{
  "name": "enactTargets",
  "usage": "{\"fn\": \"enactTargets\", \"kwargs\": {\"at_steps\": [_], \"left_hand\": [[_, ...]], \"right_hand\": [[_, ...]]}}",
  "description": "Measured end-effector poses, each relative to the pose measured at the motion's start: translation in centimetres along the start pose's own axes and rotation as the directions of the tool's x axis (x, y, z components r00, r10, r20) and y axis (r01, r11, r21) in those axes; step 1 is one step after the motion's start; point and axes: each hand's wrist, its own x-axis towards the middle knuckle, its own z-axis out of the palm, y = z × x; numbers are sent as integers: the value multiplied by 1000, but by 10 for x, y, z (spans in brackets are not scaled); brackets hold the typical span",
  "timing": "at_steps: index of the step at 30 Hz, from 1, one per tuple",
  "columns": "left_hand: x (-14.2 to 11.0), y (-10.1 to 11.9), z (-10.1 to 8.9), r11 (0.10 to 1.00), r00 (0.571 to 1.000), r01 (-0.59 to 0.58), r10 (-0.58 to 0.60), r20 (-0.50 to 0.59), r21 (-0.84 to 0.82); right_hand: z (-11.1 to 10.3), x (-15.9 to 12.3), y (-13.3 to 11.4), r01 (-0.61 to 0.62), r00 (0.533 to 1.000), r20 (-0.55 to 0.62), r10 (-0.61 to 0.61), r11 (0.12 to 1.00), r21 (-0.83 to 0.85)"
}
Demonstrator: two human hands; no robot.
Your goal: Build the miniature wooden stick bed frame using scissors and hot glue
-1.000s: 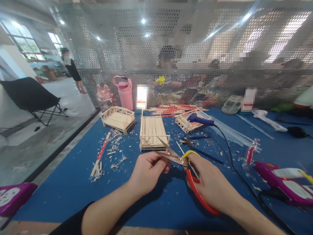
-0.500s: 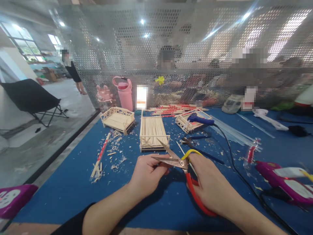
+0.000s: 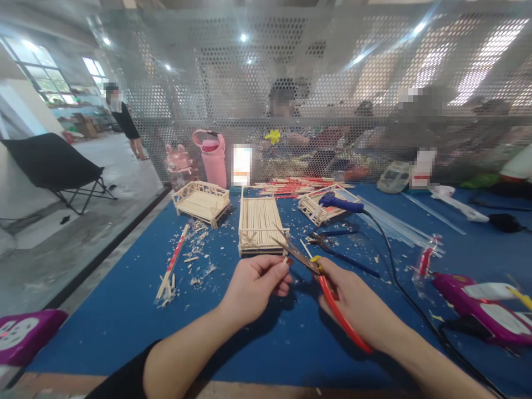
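Note:
My right hand (image 3: pixel 353 305) grips a pair of scissors (image 3: pixel 320 280) with red and yellow handles; the blades are closed and point up-left. My left hand (image 3: pixel 255 285) pinches a small thin wooden stick (image 3: pixel 285 259) right at the blades. Both hands hover over the blue mat (image 3: pixel 124 310). Just beyond them lies a long wooden stick frame (image 3: pixel 260 224).
A small wooden bed model (image 3: pixel 201 200), another frame (image 3: pixel 318 206) with a blue glue gun (image 3: pixel 343 204) and its black cord, pliers (image 3: pixel 322 239), red-and-white sticks (image 3: pixel 297 187), wood scraps (image 3: pixel 195 249), a pink bottle (image 3: pixel 211 158), purple objects (image 3: pixel 477 305) at both sides. A perforated screen (image 3: pixel 291 83) with people behind.
The scissor blades have gone from open to closed at the piece my left hand holds. Both hands have shifted slightly.

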Motion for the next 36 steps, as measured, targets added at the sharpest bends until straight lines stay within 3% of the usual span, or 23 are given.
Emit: {"fn": "enactTargets", "kwargs": {"at_steps": [3,8,12,15,17,19,23,25,27,28,30,31,32,33,34,36], "left_hand": [[-2,-1,-2,996,997,-61,57,56,67],[-3,-4,-6,917,977,-205,172,124,343],[1,-5,-8,836,980,-193,186,64,514],[3,-7,-8,838,993,-110,111,31,534],[4,-9,-8,842,997,-76,82,12,535],[6,-12,-8,848,997,-67,76,4,526],[8,-17,-9,865,998,-54,66,-6,498],[8,-18,-11,845,995,-77,95,-8,529],[8,-14,-13,756,963,-215,268,8,618],[8,-11,-14,659,912,-317,409,29,682],[11,1,-17,365,727,-473,676,121,802],[14,9,-19,214,630,-495,756,178,842],[19,17,-20,98,574,-483,786,230,870],[25,25,-21,23,559,-456,786,266,890],[32,32,-22,-15,581,-426,762,286,905],[48,45,-23,-30,679,-374,672,296,927]], "right_hand": [[0,-2,1,41,999,33,-40,999,-30],[2,-1,4,-6,1000,30,7,1000,-30],[-21,-13,19,-223,974,-73,213,958,-182],[-42,-28,34,-432,899,-122,420,813,-391],[-48,-32,43,-488,861,-124,493,736,-470],[-50,-30,49,-460,867,-81,491,728,-509],[-60,-9,46,-264,923,99,372,799,-541],[-69,5,36,-204,947,96,306,807,-554],[-74,21,23,-145,979,50,197,850,-507],[-73,29,17,-78,993,46,108,898,-434],[-61,47,8,25,1000,-6,-27,970,-243],[-51,56,6,54,998,-31,-59,989,-138],[-40,64,5,71,996,-46,-72,997,-20],[-29,71,5,81,996,-38,-78,991,103],[-18,76,7,77,997,-25,-73,974,213],[-1,83,11,70,997,-9,-71,946,317]]}}
